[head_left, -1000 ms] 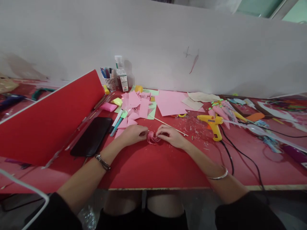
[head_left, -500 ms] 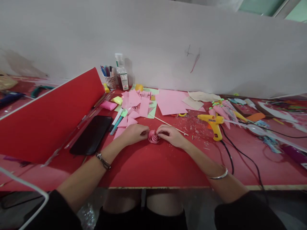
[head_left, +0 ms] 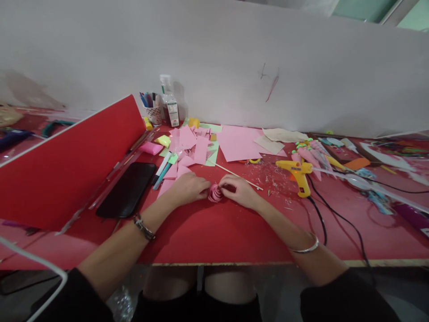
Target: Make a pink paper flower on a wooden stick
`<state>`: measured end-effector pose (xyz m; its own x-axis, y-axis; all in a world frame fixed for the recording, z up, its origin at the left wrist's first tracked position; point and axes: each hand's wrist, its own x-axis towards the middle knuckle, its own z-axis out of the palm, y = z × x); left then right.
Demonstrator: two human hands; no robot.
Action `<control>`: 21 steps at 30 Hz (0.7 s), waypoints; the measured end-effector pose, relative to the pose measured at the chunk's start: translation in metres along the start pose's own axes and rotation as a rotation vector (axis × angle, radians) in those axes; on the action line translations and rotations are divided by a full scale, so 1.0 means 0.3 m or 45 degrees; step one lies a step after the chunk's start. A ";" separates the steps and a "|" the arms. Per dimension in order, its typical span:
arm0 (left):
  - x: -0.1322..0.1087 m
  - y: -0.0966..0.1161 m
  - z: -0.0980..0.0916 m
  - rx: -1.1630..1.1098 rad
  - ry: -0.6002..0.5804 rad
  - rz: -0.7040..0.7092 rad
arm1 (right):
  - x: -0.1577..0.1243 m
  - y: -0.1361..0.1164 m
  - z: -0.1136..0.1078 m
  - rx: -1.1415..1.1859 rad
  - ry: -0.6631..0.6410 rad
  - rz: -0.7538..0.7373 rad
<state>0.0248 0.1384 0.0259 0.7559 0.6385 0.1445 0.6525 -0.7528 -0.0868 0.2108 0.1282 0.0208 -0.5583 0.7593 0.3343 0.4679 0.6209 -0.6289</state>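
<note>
A small coiled pink paper rosette (head_left: 215, 193) lies on the red table (head_left: 214, 232) between my two hands. My left hand (head_left: 188, 188) rests to its left, fingers curled and pinching the coil's edge. From the right, my right hand (head_left: 238, 189) grips the other side with closed fingertips. A thin wooden stick (head_left: 238, 176) lies just behind my right hand. A heap of cut pink paper pieces (head_left: 189, 146) and a large pink sheet (head_left: 238, 143) sit further back.
A yellow glue gun (head_left: 297, 171) with a black cord (head_left: 335, 219) lies to the right, beside pink paper cones (head_left: 311, 154). A black phone (head_left: 127, 189), markers (head_left: 163, 168) and a slanted red board (head_left: 67, 165) are to the left. A pen cup (head_left: 153, 112) and bottle (head_left: 169, 103) stand by the white wall.
The loose pink spiral has been drawn into a tighter coil, and my left hand has closed in against it. My right hand has barely shifted.
</note>
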 end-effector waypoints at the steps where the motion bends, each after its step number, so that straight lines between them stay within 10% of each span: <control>1: 0.000 0.002 -0.002 -0.005 -0.006 0.001 | 0.000 -0.001 0.000 -0.005 -0.001 0.001; 21: -0.009 -0.001 -0.018 -0.135 -0.092 -0.029 | -0.005 0.006 -0.005 -0.022 0.021 -0.010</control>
<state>0.0222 0.1362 0.0309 0.7454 0.6626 0.0733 0.6631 -0.7483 0.0210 0.2134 0.1285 0.0203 -0.5509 0.7572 0.3508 0.4752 0.6302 -0.6141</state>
